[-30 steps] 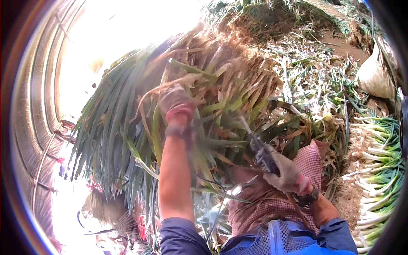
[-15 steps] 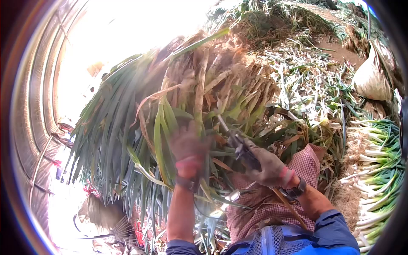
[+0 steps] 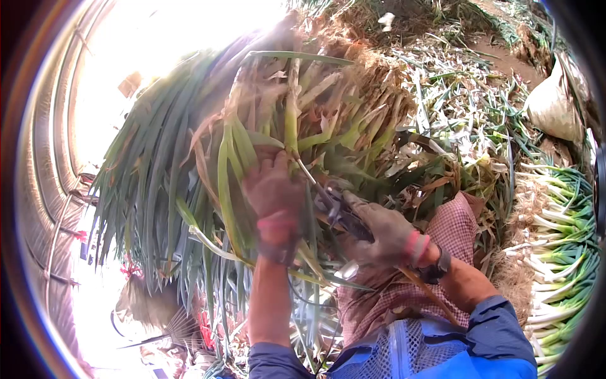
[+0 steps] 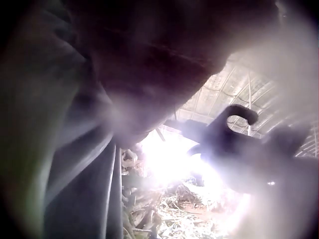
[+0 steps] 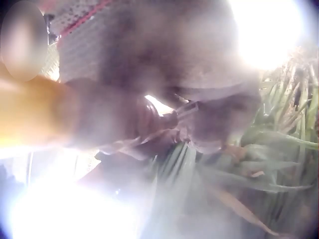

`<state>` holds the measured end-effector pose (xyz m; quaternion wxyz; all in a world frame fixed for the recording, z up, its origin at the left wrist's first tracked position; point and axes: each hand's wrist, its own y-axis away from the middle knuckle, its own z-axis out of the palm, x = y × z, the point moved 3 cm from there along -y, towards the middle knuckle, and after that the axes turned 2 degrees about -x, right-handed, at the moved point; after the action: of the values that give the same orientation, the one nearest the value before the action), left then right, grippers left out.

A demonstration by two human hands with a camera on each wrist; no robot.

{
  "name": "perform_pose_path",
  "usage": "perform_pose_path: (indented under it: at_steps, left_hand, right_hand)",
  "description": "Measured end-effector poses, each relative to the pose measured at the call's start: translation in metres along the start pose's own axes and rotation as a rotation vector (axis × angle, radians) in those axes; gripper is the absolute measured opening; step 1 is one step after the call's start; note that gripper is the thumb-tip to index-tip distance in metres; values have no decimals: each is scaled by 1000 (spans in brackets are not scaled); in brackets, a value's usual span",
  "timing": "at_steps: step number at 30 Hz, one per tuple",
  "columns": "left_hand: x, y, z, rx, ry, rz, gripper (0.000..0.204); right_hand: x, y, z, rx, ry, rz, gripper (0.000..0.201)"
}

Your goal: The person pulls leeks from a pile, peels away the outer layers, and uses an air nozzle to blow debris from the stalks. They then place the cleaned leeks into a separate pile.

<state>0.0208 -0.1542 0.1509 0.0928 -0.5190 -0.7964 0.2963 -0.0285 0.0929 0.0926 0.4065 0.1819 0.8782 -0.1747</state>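
In the head view my gloved left hand [image 3: 274, 189] reaches flat over the green leaves of a large heap of leeks [image 3: 145, 164], its fingers pointing away from me and slightly blurred. A pale leek stalk [image 3: 291, 120] lies just beyond those fingertips. My gloved right hand [image 3: 379, 230] grips a black air blow gun [image 3: 341, 211]. Its thin metal nozzle points up and left, the tip beside my left fingers. An orange hose [image 3: 429, 294] runs back from the gun; the right wrist view shows this hose [image 5: 35, 117] large and blurred. Dark glove fills much of the left wrist view.
A row of cleaned leeks [image 3: 558, 252] lies at the right, roots toward me. Peeled leaf scraps [image 3: 467, 120] cover the ground beyond the heap. A pale sack [image 3: 558, 107] stands at the upper right. Checked cloth [image 3: 379, 309] covers my lap; a ribbed sheet wall [image 3: 47, 189] rises at the left.
My left hand has drawn down from the upper heap, away from a dry leaf, to the leaves nearer me. My right hand has moved left with the blow gun, bringing its nozzle beside the left hand.
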Motion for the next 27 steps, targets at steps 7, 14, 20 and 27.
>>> perform_pose_path:
  at_steps: [7,14,20,27]
  left_hand:
    - [0,0,3,26,-74,15,66]
    - [6,-2,0,-102,-84,-37,64]
    - [7,-13,9,-183,-79,-45,55]
    - [12,-25,-1,-337,114,-271,57]
  right_hand:
    - [22,-79,-27,145,-21,13,95]
    - [19,-169,-82,187,4,134,86]
    - [40,-237,-106,303,46,68,86]
    - [35,-138,-68,89,-167,28,60]
